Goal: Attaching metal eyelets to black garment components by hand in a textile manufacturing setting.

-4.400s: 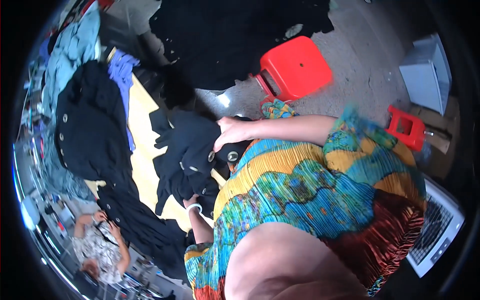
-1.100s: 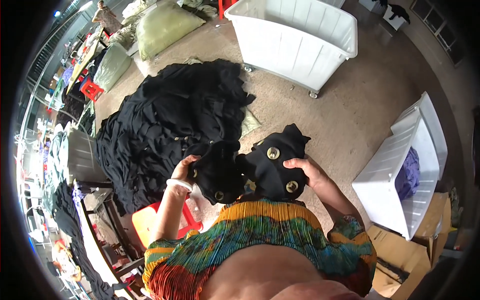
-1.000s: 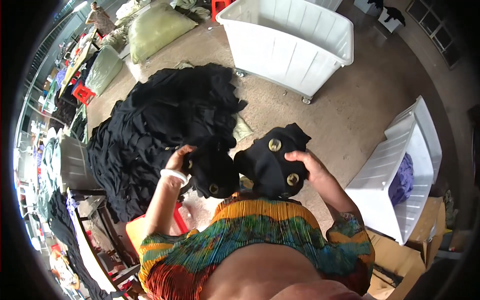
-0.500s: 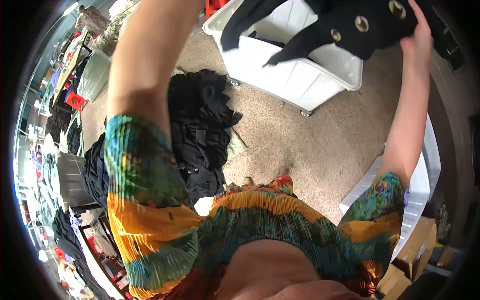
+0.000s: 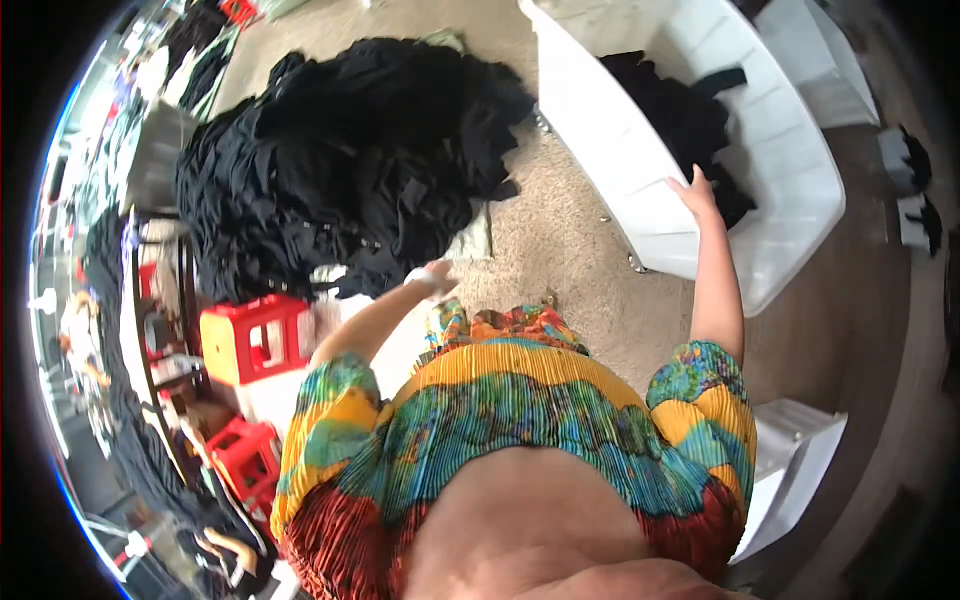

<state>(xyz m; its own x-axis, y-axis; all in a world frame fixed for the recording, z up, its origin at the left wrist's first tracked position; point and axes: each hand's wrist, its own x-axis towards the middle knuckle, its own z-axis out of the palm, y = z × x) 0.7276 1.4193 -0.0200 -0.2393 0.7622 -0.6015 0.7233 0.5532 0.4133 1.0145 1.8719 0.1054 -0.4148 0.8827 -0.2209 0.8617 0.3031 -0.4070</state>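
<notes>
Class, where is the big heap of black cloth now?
In the head view, the heap of black cloth lies at upper left, just beyond a red stool and left of the big white bin.

No lettering, label, number or sign can be read anywhere here.

Two bare hands show, one left hand and one right hand, with one white bangle. There is one large white plastic wheeled bin, one broad pile of black garments and one smaller heap of black cloth. At least three red plastic stools show; single garments cannot be counted.
</notes>
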